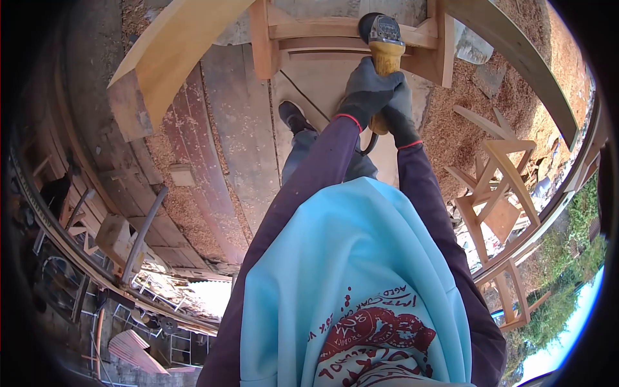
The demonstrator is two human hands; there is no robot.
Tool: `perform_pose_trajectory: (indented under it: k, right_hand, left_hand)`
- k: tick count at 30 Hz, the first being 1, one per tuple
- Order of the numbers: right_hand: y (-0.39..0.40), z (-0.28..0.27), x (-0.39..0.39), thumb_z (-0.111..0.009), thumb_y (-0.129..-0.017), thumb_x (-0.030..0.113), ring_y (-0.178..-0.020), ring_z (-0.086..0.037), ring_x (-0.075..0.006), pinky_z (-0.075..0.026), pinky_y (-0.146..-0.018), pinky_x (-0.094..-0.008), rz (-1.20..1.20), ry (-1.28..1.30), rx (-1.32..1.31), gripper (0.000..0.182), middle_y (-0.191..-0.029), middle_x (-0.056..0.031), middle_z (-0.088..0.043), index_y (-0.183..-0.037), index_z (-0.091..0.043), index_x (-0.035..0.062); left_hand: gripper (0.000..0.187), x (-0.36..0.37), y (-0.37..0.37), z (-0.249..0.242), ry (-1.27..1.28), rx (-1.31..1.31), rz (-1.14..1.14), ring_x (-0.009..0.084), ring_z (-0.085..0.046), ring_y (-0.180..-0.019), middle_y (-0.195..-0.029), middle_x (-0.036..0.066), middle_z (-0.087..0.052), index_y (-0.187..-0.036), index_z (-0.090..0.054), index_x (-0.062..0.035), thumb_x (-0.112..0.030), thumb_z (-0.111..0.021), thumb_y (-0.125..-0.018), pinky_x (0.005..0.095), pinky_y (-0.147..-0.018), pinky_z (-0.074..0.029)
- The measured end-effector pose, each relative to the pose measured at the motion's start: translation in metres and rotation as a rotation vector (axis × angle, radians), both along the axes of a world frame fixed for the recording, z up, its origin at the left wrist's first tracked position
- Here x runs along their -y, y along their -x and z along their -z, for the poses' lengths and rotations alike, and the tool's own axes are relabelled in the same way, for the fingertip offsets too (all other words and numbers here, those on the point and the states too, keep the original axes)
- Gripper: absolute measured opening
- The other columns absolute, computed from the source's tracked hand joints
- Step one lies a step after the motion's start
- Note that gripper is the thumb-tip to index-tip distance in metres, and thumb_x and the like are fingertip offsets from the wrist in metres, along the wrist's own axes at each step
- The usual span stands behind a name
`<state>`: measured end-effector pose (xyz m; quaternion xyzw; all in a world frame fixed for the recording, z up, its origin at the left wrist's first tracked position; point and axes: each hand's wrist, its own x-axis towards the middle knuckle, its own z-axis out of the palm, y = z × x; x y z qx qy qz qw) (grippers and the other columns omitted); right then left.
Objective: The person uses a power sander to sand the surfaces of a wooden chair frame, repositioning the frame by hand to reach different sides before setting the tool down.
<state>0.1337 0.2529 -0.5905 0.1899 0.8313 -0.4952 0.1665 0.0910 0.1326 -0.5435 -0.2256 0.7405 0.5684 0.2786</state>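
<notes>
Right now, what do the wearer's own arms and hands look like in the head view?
Left hand and right hand: matching work gloves, grey with darker, near-black areas. Glove cuffs are edged with a thin, bright red band. Both arms: long, dark purple sleeves, plain, with no lettering visible on them. No cables worn along either arm that I can see.

- Open room over the floor planks point(242, 129), left of the left hand point(366, 89)
- Crossbar point(316, 29) ahead bars the way, power tool point(387, 51) over it
- Left curved board point(177, 48) and right curved board point(516, 48) obstruct either side
</notes>
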Motion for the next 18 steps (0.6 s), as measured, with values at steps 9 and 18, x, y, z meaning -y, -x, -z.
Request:
perform_pose_trajectory:
  k: [9,18]
  right_hand:
    - [0.000,-0.003,0.046,-0.078,-0.082,0.031,-0.103,-0.068,-0.0449,-0.053,-0.084,-0.0473,-0.105,-0.030,0.072,0.048,-0.102,-0.0255,-0.071,-0.113,-0.055,0.0019]
    - [0.000,-0.021,0.114,-0.074,-0.080,0.022,-0.104,-0.066,-0.0481,-0.052,-0.087,-0.0488,-0.258,0.064,0.061,0.048,-0.102,-0.0268,-0.069,-0.118,-0.053,0.0012]
  left_hand:
    - [0.066,0.037,-0.022,0.013,0.019,-0.086,-0.162,0.0365,-0.072,-0.101,-0.107,0.023,-0.073,-0.118,-0.062,0.0047,-0.045,-0.082,-0.080,0.0433,-0.088,-0.055]
    - [0.055,0.101,-0.044,0.019,-0.021,-0.116,-0.337,0.0221,-0.072,-0.093,-0.104,0.015,-0.074,-0.116,-0.063,0.0051,-0.036,-0.082,-0.085,0.0347,-0.083,-0.056]
